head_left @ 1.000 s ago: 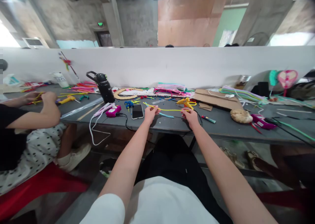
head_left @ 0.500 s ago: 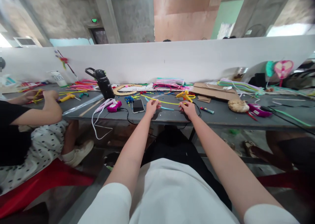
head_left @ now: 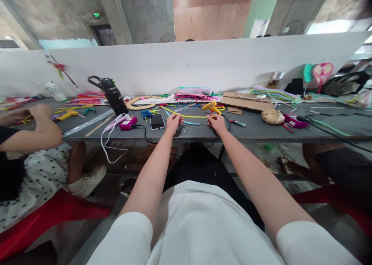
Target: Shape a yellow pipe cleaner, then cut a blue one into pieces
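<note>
A yellow pipe cleaner (head_left: pixel 194 116) stretches between my two hands above the grey table. My left hand (head_left: pixel 174 123) pinches it toward its left part, and a length of it sticks out past the fingers to the upper left. My right hand (head_left: pixel 216 123) pinches the other end. Behind my right hand lies a yellow hot glue gun (head_left: pixel 212 107). A light blue pipe cleaner (head_left: pixel 190 123) rests on the table between the hands. To the left of my left hand are a phone (head_left: pixel 157 122) and a small blue bundle (head_left: pixel 146 114).
A black bottle (head_left: pixel 112 96), a purple box (head_left: pixel 128 123) and a white cable (head_left: pixel 105 145) are to the left. Cardboard (head_left: pixel 247 101), a marker-like tube (head_left: pixel 238 123) and a round tan object (head_left: pixel 272 117) lie right. A seated person's arm (head_left: pixel 31 135) is far left; a white partition (head_left: pixel 203 65) stands behind.
The whole view has shifted, so things sit further left and a little higher. Both hands keep their pinch on the yellow pipe cleaner, which looks slightly straighter.
</note>
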`<state>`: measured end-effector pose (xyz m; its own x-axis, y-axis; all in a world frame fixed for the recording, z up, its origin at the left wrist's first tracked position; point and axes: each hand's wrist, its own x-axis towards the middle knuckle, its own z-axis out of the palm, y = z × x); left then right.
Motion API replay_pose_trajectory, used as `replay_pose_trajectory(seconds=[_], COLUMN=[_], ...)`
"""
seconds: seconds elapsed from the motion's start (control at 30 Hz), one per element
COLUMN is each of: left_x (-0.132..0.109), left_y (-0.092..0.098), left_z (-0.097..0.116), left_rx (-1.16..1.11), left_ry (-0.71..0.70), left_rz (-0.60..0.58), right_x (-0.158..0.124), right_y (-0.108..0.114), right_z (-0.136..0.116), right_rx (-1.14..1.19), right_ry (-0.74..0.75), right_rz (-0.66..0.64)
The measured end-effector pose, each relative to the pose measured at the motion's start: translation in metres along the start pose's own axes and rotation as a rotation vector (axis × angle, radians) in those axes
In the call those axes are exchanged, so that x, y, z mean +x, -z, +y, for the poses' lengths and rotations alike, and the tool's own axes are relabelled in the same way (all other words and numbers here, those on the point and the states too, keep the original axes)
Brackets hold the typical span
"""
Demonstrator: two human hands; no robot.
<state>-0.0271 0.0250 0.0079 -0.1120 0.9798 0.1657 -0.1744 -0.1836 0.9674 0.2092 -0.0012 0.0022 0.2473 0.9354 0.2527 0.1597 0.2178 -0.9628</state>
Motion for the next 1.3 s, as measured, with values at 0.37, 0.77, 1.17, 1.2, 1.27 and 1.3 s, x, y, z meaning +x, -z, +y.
replay_pose_trajectory(seconds=[0.37, 0.77, 1.17, 1.2, 1.27, 1.3], left_x=[-0.008, -0.085, -0.139, -0.141, -0.146, -0.148], left_y=[-0.003, -0.025, -0.032, -0.031, -0.028, -0.026], left_z=[0.013, 0.054, 0.080, 0.083, 0.087, 0.088], left_rx=[-0.041, -0.248, 0.163, 0.192, 0.214, 0.207], left_ry=[0.019, -0.180, -0.264, -0.263, -0.235, -0.210], left_rz=[0.062, 0.052, -0.191, -0.226, -0.305, -0.348], right_x=[-0.005, -0.088, -0.119, -0.120, -0.120, -0.120], right_y=[0.001, -0.023, -0.014, -0.013, -0.012, -0.012], right_z=[-0.009, -0.067, -0.081, -0.083, -0.086, -0.087], right_rx=[0.026, 0.127, 0.410, 0.434, 0.481, 0.490], right_ry=[0.016, 0.145, 0.200, 0.222, 0.252, 0.264], right_rz=[-0.010, -0.032, -0.333, -0.317, -0.249, -0.216])
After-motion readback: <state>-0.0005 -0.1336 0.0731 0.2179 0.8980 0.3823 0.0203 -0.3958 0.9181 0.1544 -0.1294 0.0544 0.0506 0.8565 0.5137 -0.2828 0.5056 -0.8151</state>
